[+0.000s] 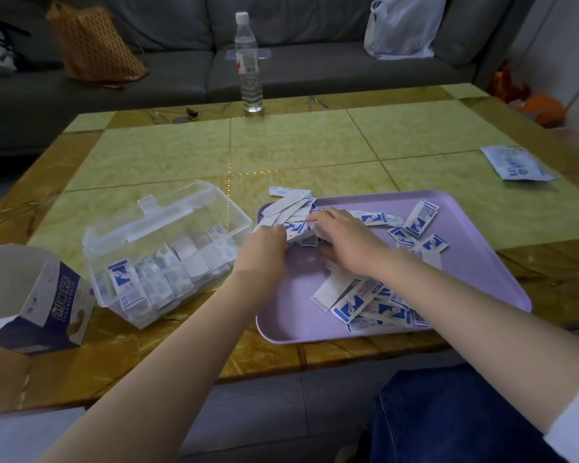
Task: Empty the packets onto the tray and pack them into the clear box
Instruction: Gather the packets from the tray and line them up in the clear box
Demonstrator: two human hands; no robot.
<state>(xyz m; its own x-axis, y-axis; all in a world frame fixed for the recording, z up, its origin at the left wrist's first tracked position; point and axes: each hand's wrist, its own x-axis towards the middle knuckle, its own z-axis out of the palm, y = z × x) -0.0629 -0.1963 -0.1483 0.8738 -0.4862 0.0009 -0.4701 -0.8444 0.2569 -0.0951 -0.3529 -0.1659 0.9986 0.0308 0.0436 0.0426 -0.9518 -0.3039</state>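
A: What's lying nearest the person?

B: An opened cardboard carton (30, 299) is sitting at the near left of the counter (315, 148), and the lilac tray (298, 325) is lying near right, with a loose heap of blue-and-white packets (365, 305) spilling over its front edge.

A: And the hands?

B: Both are working at the tray's far left corner. The left hand (264, 242) is curling round one end of a gathered bunch of packets (298, 225); the right hand (345, 235) is lying over the other end, fingers bent down, pressing the bunch together. Neither hand is spread flat.

A: So which step is this?

B: I'd say the emptying is done and the packing is well under way. The clear box (168, 252) is standing just left of the tray, tilted, lid open, already holding rows of packets on edge.

A: What does the next move call for?

B: Squaring the bunch so it stays aligned, then carrying it the short way left and sliding it into the box beside the rows there. More scattered packets (415, 228) are waiting at the tray's far right.

A: Anything further back?

B: A flat pouch (515, 163) is lying far right, and a water bottle (248, 61) is standing at the far edge.
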